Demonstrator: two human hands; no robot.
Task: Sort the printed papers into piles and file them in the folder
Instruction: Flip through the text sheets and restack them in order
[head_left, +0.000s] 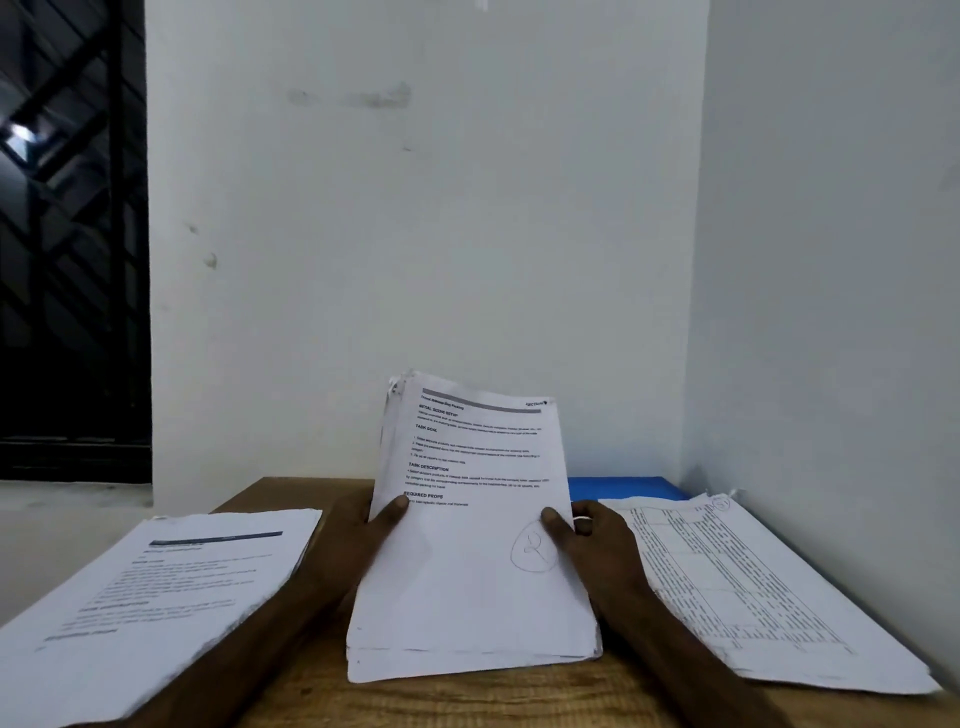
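Both hands are clamping the centre stack (467, 582) at its long edges. The left hand (353, 530) is pressing its thumb (390, 512) onto the front sheet, and the right hand (597, 540) is doing the same with its thumb (555, 524). The remaining fingers are sitting behind the paper, out of sight. The stack is lying between the two hands, its near short edge resting on the table (467, 701) and its far end tilting up and away from the fingertips. Its long axis is running from the person toward the wall. The left pile (171, 587), of text sheets, is lying flat just outside the left hand. The right pile (753, 587), of printed tables, is lying flat just outside the right hand. The blue folder (623, 488) is lying beyond the right fingers, partly hidden. Judgement: the front sheet is showing headed text resembling the left pile, so the coming transfer is probably heading leftward, with the left hand nearer. A single sheet is likely needing peeling from the others.
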